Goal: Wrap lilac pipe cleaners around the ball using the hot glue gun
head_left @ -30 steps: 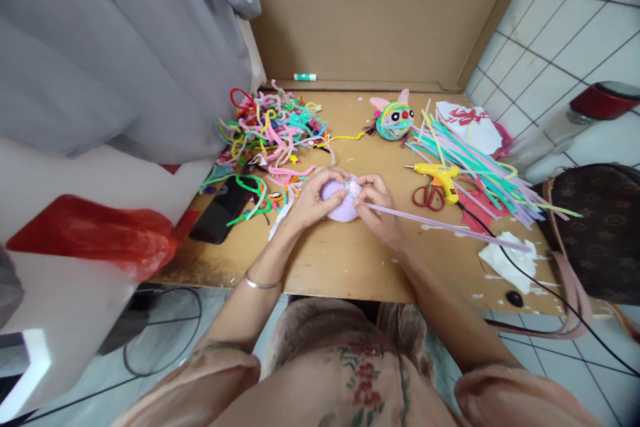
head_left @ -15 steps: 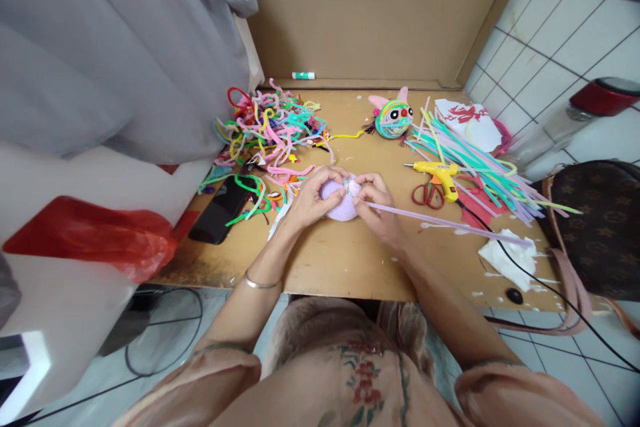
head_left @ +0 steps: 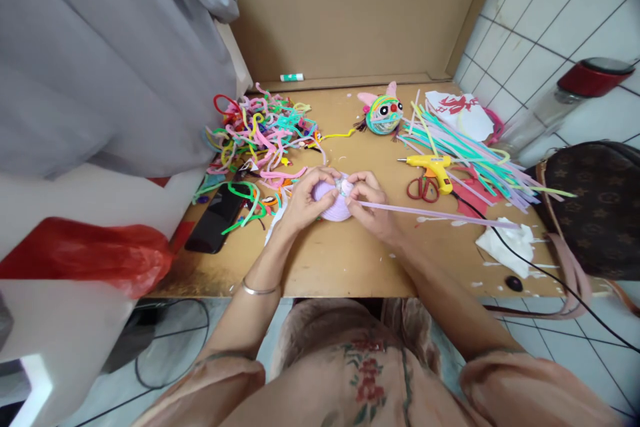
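A ball wrapped in lilac pipe cleaner [head_left: 334, 209] is held between my two hands above the front middle of the table. Fingers of my left hand [head_left: 309, 203] curve round its left side, with the thumb on top. My right hand [head_left: 370, 203] pinches a lilac pipe cleaner [head_left: 425, 211] against the ball's right side; its long free end stretches right over the table. Between the fingertips a small patch of the ball shows pale, whitish and pinkish. What lies under the fingers is hidden.
A tangled heap of pipe cleaners [head_left: 270, 127] and a black phone [head_left: 215, 220] lie left. Behind stands a finished-looking eared ball figure [head_left: 384, 115]. To the right are a yellow glue gun [head_left: 431, 167] with a cord, red-handled scissors [head_left: 423, 189], straight pipe cleaners [head_left: 465, 150] and a brown bag [head_left: 595, 207].
The camera view has shifted slightly, so the table's things appear a little further left. Both hands keep their hold on the ball and pipe cleaner, with hardly any movement.
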Demonstrator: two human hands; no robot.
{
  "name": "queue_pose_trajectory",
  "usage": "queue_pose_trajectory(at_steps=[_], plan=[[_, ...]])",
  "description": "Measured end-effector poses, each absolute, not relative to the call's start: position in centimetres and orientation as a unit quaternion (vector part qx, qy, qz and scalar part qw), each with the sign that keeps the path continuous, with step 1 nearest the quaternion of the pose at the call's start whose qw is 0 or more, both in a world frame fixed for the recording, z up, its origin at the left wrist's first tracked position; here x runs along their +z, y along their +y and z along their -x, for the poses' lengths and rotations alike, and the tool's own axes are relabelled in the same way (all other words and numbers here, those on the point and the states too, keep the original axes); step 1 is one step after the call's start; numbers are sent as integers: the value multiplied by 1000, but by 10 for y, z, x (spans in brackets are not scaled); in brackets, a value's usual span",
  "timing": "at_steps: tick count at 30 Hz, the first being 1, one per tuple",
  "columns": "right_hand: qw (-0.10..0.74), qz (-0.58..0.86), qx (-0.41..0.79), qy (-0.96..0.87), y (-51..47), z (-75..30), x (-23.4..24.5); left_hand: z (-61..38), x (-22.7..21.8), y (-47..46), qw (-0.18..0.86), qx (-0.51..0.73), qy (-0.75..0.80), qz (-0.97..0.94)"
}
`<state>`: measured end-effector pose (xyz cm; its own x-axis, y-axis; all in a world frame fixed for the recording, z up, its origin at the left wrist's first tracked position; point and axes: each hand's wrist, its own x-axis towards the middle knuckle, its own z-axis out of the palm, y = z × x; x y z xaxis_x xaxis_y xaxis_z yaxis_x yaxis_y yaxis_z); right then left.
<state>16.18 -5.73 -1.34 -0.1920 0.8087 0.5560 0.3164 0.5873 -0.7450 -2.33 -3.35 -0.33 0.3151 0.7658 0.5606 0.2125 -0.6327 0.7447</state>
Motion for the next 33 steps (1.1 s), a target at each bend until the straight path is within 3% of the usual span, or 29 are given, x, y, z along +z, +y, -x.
queue_pose_trajectory(at_steps=[33], plan=[[517,369,259,-727,-57,-162,-14,24,-4,-33,277,498,298,-766]])
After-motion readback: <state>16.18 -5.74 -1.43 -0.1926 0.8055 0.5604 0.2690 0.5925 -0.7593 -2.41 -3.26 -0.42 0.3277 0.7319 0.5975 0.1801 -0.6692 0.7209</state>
